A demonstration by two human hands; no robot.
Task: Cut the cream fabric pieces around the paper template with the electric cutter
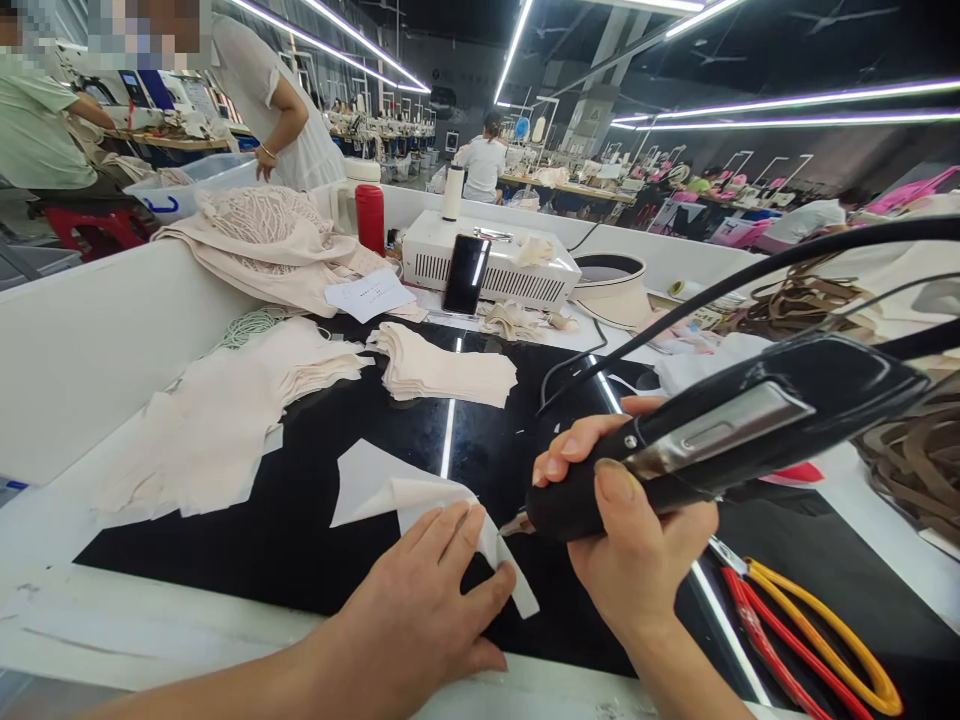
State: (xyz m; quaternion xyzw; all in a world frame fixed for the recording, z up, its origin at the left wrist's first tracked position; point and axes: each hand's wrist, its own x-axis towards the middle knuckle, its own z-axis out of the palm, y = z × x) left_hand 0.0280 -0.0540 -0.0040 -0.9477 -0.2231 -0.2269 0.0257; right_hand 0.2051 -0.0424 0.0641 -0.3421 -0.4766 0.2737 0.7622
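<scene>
My right hand is wrapped round a black corded hand tool with a silver lever and a narrow metal tip. That tip meets the edge of a pale fabric piece on the black work surface. My left hand lies on the fabric with fingers stretched out, pressing it down just left of the tip. Part of the fabric is folded over on itself; my fingers hide some of it. Right of my right hand lie scissors with red and orange handles.
Pale cut pieces lie in a large pile at left and a neat stack behind. Farther back are a phone, a white vented box and a red bottle. Brown straps lie right. Other people work beyond the partition.
</scene>
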